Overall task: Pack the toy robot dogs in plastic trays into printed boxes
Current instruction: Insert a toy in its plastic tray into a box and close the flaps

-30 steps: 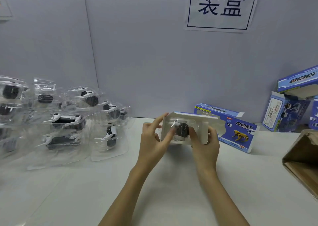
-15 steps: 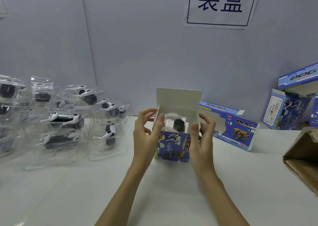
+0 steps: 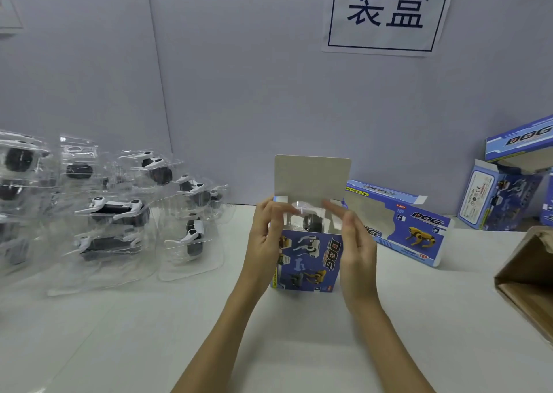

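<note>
Toy robot dog, dark-bodied and sealed in a clear plastic tray, sits inside a blue printed box that stands upright on its end on the white table, near the middle of the view. The box's top is open, and its plain grey lid flap stands straight up behind the opening. The left hand grips the box's left side, with its fingers curled over the upper left edge and a small side flap. The right hand lies against the box's right side with its fingers fairly straight and reaching over the opening; they are blurred, so whether they touch the tray cannot be told. To the left on the table lies a loose heap of more clear trays, each holding a black and white toy dog. Just behind and to the right of the held box, a second printed box lies flat, showing a yellow dog picture. More blue boxes are stacked at the far right against the wall. A brown cardboard carton enters at the right edge. A paper sign with two large Chinese characters hangs on the grey wall above.
</note>
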